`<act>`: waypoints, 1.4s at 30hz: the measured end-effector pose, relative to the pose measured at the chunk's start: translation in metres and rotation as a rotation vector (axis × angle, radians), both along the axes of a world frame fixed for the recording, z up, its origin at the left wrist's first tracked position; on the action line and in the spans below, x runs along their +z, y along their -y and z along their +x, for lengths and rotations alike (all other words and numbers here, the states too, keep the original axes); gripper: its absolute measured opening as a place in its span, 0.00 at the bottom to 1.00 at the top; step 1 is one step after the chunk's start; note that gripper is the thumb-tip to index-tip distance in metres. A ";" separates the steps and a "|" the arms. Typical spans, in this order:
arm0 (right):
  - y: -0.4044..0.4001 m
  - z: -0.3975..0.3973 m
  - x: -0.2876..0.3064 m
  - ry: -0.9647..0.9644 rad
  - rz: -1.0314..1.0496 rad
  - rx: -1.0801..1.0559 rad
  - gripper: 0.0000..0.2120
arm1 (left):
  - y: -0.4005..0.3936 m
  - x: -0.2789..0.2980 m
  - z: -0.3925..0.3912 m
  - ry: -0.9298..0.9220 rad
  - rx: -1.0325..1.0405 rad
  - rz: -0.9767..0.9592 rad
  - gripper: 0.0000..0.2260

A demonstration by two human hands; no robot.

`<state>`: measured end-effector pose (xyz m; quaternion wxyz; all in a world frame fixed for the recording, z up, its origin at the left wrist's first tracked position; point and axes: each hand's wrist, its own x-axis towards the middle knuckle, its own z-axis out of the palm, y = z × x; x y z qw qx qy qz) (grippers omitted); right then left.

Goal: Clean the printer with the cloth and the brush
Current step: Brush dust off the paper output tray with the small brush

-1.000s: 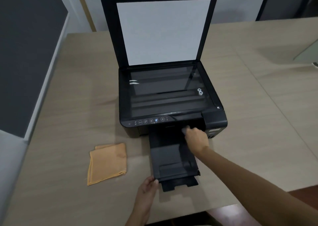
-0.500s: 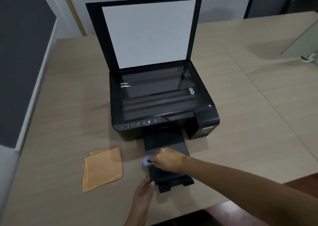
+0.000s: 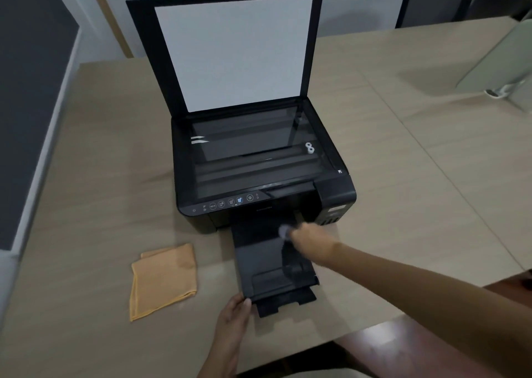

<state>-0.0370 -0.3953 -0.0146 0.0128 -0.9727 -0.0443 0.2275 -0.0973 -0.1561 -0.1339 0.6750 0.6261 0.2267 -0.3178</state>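
Note:
A black printer [image 3: 259, 158] stands on the table with its scanner lid [image 3: 233, 52] raised and its output tray [image 3: 264, 265] pulled out toward me. My right hand [image 3: 309, 238] is blurred over the tray's far right part, closed on a small brush whose pale tip [image 3: 285, 230] shows at the fingers. My left hand [image 3: 234, 313] rests against the tray's near left corner, fingers touching its edge. A folded orange cloth [image 3: 164, 279] lies on the table left of the tray, apart from both hands.
The light wooden table [image 3: 417, 205] extends right and left of the printer. A pale object [image 3: 501, 69] sits at the far right edge. A dark wall panel [image 3: 26, 112] borders the table's left side. The table's near edge runs just below my left hand.
My right hand swept from the tray's far end toward its near left part, then back up to the far right. My left hand stayed at the tray's corner.

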 end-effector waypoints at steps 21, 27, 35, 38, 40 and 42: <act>-0.010 -0.041 0.001 -0.015 0.165 -0.350 0.10 | 0.006 0.015 0.001 0.003 -0.021 0.047 0.13; -0.014 -0.037 0.002 -0.057 -0.010 -0.396 0.10 | 0.003 0.014 0.000 0.000 -0.045 0.067 0.16; -0.069 -0.033 -0.004 -0.150 0.448 -0.110 0.08 | 0.003 0.019 0.002 0.031 -0.078 0.082 0.13; -0.025 -0.037 0.004 -0.257 0.176 -0.069 0.12 | 0.002 0.020 0.001 0.028 -0.078 0.089 0.13; -0.006 -0.044 0.008 -0.245 0.032 -0.099 0.16 | 0.003 0.021 0.000 0.032 -0.066 0.072 0.12; -0.023 -0.050 0.007 -0.187 0.148 -0.132 0.13 | 0.003 0.018 -0.001 0.018 -0.053 0.084 0.15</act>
